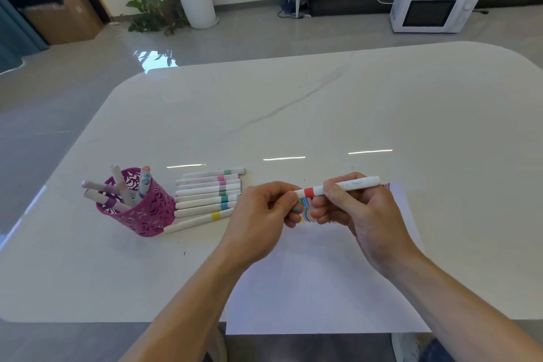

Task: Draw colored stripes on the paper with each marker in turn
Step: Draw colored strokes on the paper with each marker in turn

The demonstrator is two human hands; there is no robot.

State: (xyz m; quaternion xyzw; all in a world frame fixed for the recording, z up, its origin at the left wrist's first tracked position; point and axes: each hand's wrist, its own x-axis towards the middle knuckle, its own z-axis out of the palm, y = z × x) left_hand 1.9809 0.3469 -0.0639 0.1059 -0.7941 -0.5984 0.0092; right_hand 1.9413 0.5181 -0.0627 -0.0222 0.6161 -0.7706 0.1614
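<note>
Marker [352,184], red-banded, level over paper [323,288]: right hand [364,214] fingers wrap barrel, left hand [261,214] fingers pinch 9 o'clock end; we judge uncapping or recapping. Marker row [205,194] at 9 o'clock.

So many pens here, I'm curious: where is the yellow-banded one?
In the head view, the yellow-banded marker lies on the table, left of centre, nearest in the row of markers, between the purple cup and the left hand.

Glossy marble-look table [323,114] (matt paper [317,282]).
</note>
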